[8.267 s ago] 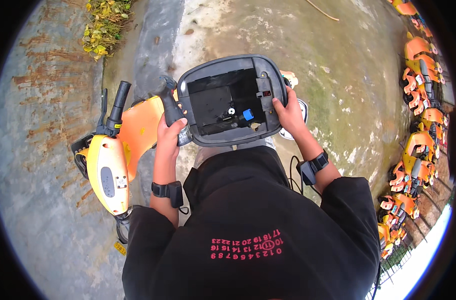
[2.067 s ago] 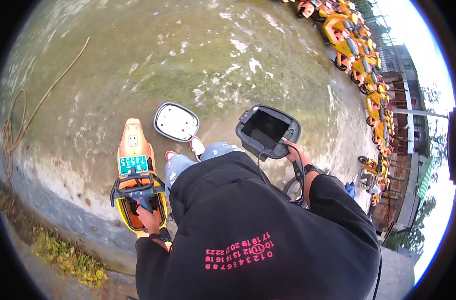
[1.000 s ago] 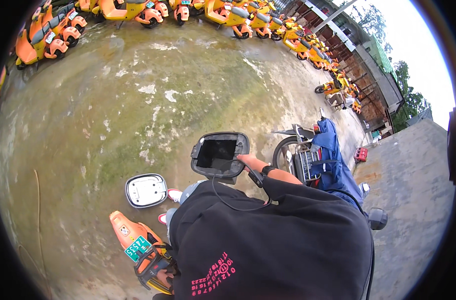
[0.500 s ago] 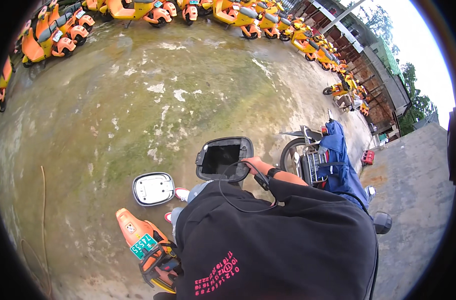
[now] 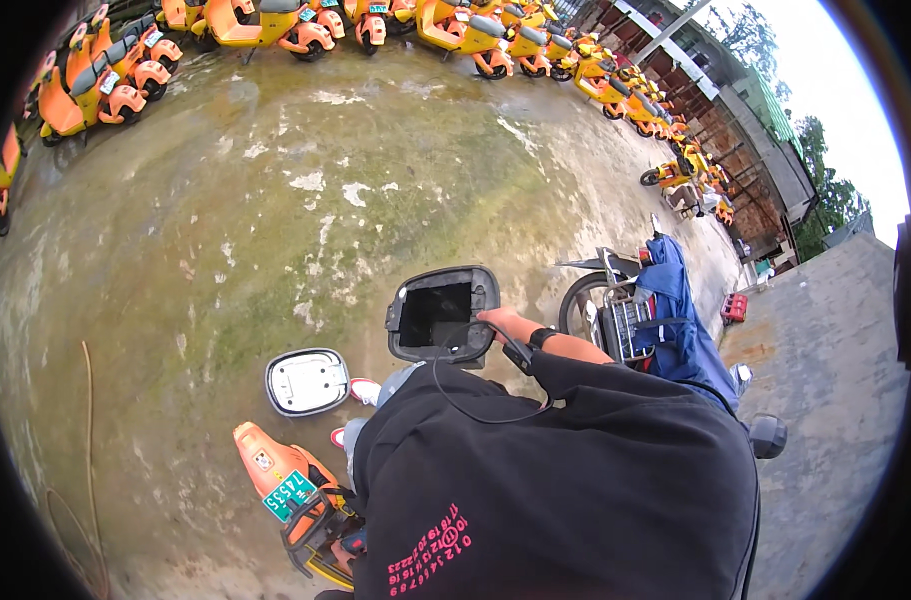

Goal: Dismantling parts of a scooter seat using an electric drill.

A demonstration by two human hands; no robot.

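My right hand [image 5: 505, 323] is closed on the right rim of a black, open-topped tub [image 5: 397, 318], roughly rectangular with rounded corners and a dark inside. A black band [image 5: 540, 338] circles the wrist, and a thin black cable [image 5: 440, 385] loops from near the hand back to my dark top. My left hand does not show. On the ground left of my shoes lies an oval, white panel with a black edge [image 5: 306, 381], several dark spots on its face.
Nearer me stands an orange scooter's rear end [image 5: 262, 455] with a green plate. At right is a motorbike with a metal rack [image 5: 630, 325] and blue cover [image 5: 665, 290]; a red crate-like thing [image 5: 734, 308] lies beyond. Rows of yellow-orange scooters [image 5: 260, 25] line the far side.
The view has shifted slightly. The tub has moved a little up and left in the picture, with my right hand still on its rim. Otherwise the scene looks the same.
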